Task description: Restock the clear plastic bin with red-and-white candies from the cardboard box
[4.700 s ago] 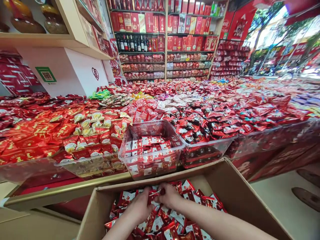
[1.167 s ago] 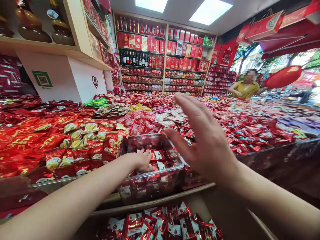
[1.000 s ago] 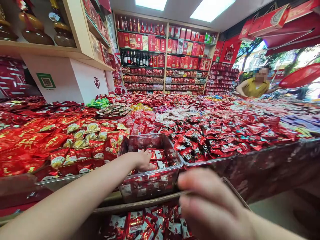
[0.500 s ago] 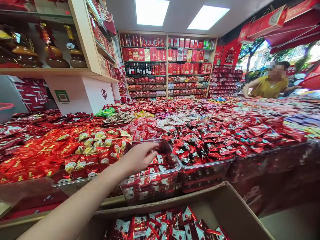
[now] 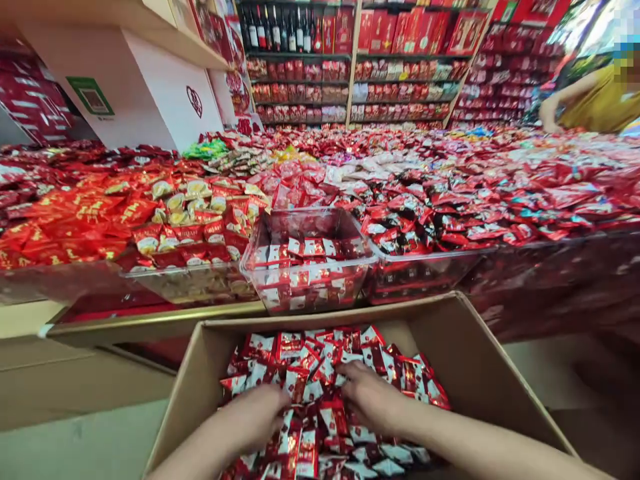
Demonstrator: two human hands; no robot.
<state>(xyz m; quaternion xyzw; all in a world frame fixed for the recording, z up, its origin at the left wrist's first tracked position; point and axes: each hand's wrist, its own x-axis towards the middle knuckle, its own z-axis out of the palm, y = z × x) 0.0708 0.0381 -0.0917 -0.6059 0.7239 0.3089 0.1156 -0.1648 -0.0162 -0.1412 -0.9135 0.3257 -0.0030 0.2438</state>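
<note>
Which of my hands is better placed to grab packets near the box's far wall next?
Probably the right hand: its fingers, over the packets, are closer to the far wall than the left hand.

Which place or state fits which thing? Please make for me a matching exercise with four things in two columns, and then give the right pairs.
Things
1. cardboard box
2. clear bin
3. green packets
4. bottles

Places and states
A. on a back shelf
B. just beyond the box's far edge, holding red-and-white packets
C. with the left hand and the right hand inside
D. close to the white pillar

Pairs
1-C; 2-B; 3-D; 4-A
</note>
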